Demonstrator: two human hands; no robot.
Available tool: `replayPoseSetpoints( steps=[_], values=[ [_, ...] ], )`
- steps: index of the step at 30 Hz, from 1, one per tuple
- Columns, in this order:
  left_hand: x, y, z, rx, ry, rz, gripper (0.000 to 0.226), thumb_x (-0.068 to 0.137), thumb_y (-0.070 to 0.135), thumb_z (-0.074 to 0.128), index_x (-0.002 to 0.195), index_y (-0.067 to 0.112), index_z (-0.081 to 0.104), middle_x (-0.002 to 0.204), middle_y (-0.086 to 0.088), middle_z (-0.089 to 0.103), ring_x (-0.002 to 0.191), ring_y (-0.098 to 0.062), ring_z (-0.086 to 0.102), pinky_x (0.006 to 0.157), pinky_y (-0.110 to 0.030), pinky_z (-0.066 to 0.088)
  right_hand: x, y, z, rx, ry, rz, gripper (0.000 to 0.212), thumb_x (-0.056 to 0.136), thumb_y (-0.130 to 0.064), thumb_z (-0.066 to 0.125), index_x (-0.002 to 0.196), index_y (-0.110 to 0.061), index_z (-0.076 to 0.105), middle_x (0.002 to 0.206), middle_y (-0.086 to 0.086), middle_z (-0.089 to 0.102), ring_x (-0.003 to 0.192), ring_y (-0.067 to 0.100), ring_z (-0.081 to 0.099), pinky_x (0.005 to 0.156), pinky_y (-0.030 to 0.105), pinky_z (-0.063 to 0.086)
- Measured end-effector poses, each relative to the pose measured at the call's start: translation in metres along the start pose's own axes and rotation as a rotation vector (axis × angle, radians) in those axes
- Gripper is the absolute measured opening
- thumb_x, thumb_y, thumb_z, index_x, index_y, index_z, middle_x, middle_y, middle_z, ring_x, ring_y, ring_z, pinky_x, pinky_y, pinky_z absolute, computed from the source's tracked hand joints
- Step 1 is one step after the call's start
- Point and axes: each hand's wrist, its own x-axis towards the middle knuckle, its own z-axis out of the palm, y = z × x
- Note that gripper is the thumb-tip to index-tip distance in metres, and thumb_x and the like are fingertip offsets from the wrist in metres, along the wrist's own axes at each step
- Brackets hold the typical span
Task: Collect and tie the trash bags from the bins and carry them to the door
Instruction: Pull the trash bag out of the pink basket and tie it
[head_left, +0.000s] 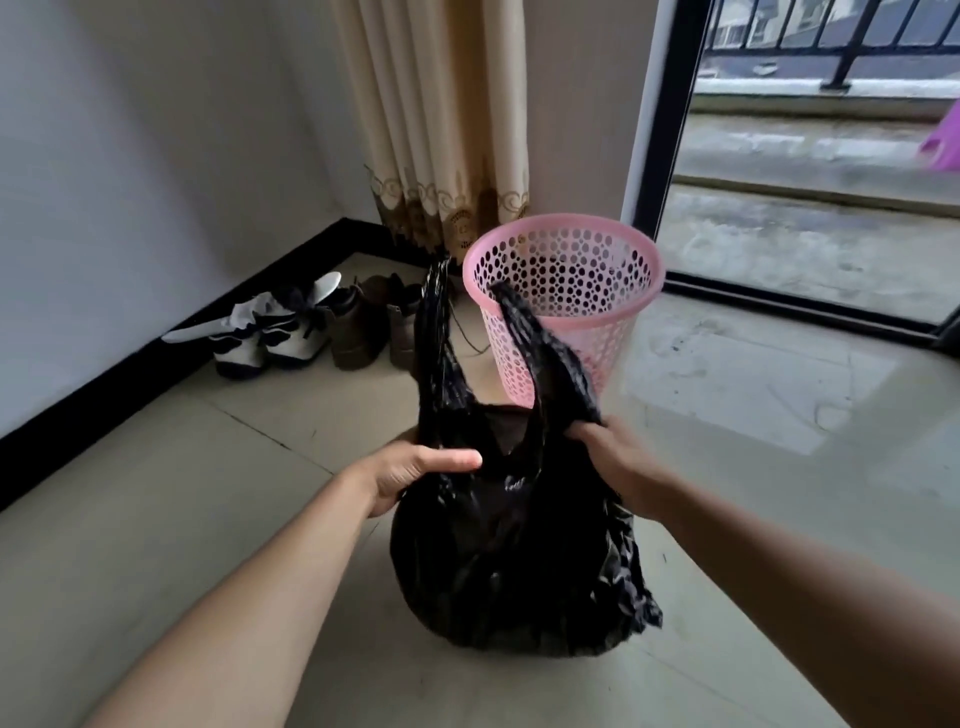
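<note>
I have the black trash bag (514, 551) standing on the tiled floor (208, 467), out of its bin and directly in front of it. The bag bulges low and wide. Its mouth gapes open and something brownish shows inside, though I cannot tell what it is. Two twisted handle strips rise from the top: the left strip (436, 332) stands nearly upright and the right strip (540, 348) leans across the front of the bin.

My left hand (415, 473) pinches the bag's upper left edge, thumb laid over the plastic and fingers hidden behind it. My right hand (613, 457) is curled round the base of the right strip.

The pink perforated bin (597, 358) stands upright just behind the bag, near the dark frame of the glass door (670, 130). A cream curtain (441, 130) hangs in the corner behind the bin. To the left, along the black skirting (156, 353), sit white-and-black sneakers (270, 338) and brown boots (363, 327), well apart from the bag. A bootlace trails on the floor towards the bin.
</note>
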Motion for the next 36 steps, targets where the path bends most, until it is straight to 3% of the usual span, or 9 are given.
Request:
replayPoseSetpoints(
  steps=[4, 9, 12, 15, 17, 21, 25, 29, 36],
  values=[
    [0.009, -0.021, 0.020, 0.322, 0.198, 0.050, 0.052, 0.052, 0.022, 0.093, 0.100, 0.017, 0.074, 0.095, 0.002, 0.076, 0.090, -0.017, 0.071, 0.087, -0.028, 0.054, -0.004, -0.010, 0.008, 0.306, 0.204, 0.260, 0.019, 0.096, -0.019, 0.050, 0.088, -0.009, 0.063, 0.073, 0.010, 0.066, 0.066, 0.026, 0.062, 0.074, 0.039, 0.055],
    [0.013, -0.018, 0.026, -0.040, 0.463, 0.099, 0.017, 0.068, 0.004, 0.077, 0.084, 0.008, 0.076, 0.084, -0.011, 0.075, 0.077, -0.028, 0.072, 0.079, -0.037, 0.059, -0.005, -0.008, -0.003, 0.482, -0.051, 0.200, 0.048, 0.090, -0.056, 0.056, 0.112, -0.015, 0.068, 0.099, 0.010, 0.076, 0.093, 0.026, 0.071, 0.085, 0.037, 0.056],
    [0.012, -0.008, 0.038, -0.326, 0.565, 0.082, 0.016, 0.069, -0.002, 0.064, 0.083, 0.001, 0.071, 0.079, -0.018, 0.069, 0.065, -0.030, 0.066, 0.064, -0.036, 0.058, -0.003, -0.006, 0.000, 0.205, -0.184, 0.069, 0.065, 0.074, -0.048, 0.078, 0.127, -0.013, 0.063, 0.112, 0.007, 0.074, 0.102, 0.023, 0.071, 0.083, 0.030, 0.058],
    [0.007, 0.000, 0.045, -0.491, 0.482, 0.015, 0.017, 0.070, 0.007, 0.059, 0.084, 0.002, 0.068, 0.073, -0.016, 0.067, 0.060, -0.029, 0.064, 0.063, -0.038, 0.058, -0.004, -0.008, 0.011, -0.031, 0.161, 0.057, 0.040, 0.081, -0.023, 0.078, 0.114, -0.004, 0.067, 0.086, 0.003, 0.069, 0.074, 0.018, 0.066, 0.060, 0.022, 0.050],
    [0.002, 0.005, 0.047, -0.562, 0.337, -0.006, 0.018, 0.081, 0.019, 0.056, 0.082, 0.006, 0.069, 0.070, -0.011, 0.070, 0.060, -0.026, 0.067, 0.065, -0.035, 0.057, -0.001, -0.009, 0.017, 0.045, 0.262, 0.147, 0.037, 0.088, -0.024, 0.071, 0.120, -0.006, 0.063, 0.094, 0.007, 0.067, 0.080, 0.022, 0.063, 0.069, 0.027, 0.050],
    [0.002, 0.000, 0.048, -0.549, 0.181, 0.059, 0.040, 0.077, 0.035, 0.075, 0.108, 0.009, 0.071, 0.101, -0.015, 0.074, 0.095, -0.031, 0.071, 0.089, -0.047, 0.055, 0.003, -0.019, 0.020, 0.370, 0.132, 0.325, 0.028, 0.090, -0.028, 0.064, 0.109, -0.008, 0.067, 0.090, 0.011, 0.073, 0.074, 0.025, 0.069, 0.066, 0.032, 0.056],
    [0.007, -0.008, 0.045, -0.561, 0.410, -0.003, 0.015, 0.071, 0.003, 0.066, 0.083, 0.006, 0.074, 0.082, -0.017, 0.070, 0.068, -0.031, 0.067, 0.069, -0.038, 0.057, 0.002, -0.026, 0.017, 0.569, 0.057, 0.346, 0.015, 0.088, -0.012, 0.053, 0.078, -0.008, 0.064, 0.055, 0.006, 0.068, 0.048, 0.021, 0.064, 0.068, 0.033, 0.052],
    [0.009, -0.002, 0.041, -0.740, 0.339, -0.026, 0.022, 0.079, 0.005, 0.052, 0.085, 0.010, 0.073, 0.091, -0.014, 0.070, 0.079, -0.030, 0.066, 0.082, -0.041, 0.054, -0.001, -0.030, 0.020, 0.751, -0.035, 0.311, 0.023, 0.092, -0.017, 0.041, 0.080, -0.009, 0.059, 0.060, 0.007, 0.069, 0.060, 0.022, 0.063, 0.071, 0.033, 0.046],
    [0.009, 0.009, 0.038, -0.936, 0.208, 0.034, 0.024, 0.090, 0.016, 0.041, 0.070, 0.011, 0.052, 0.067, -0.001, 0.054, 0.063, -0.019, 0.054, 0.072, -0.034, 0.048, 0.001, -0.028, 0.013, 0.323, -0.263, 0.221, 0.013, 0.080, -0.018, 0.076, 0.082, -0.009, 0.066, 0.058, 0.002, 0.055, 0.051, 0.016, 0.054, 0.056, 0.031, 0.051]
  ],
)
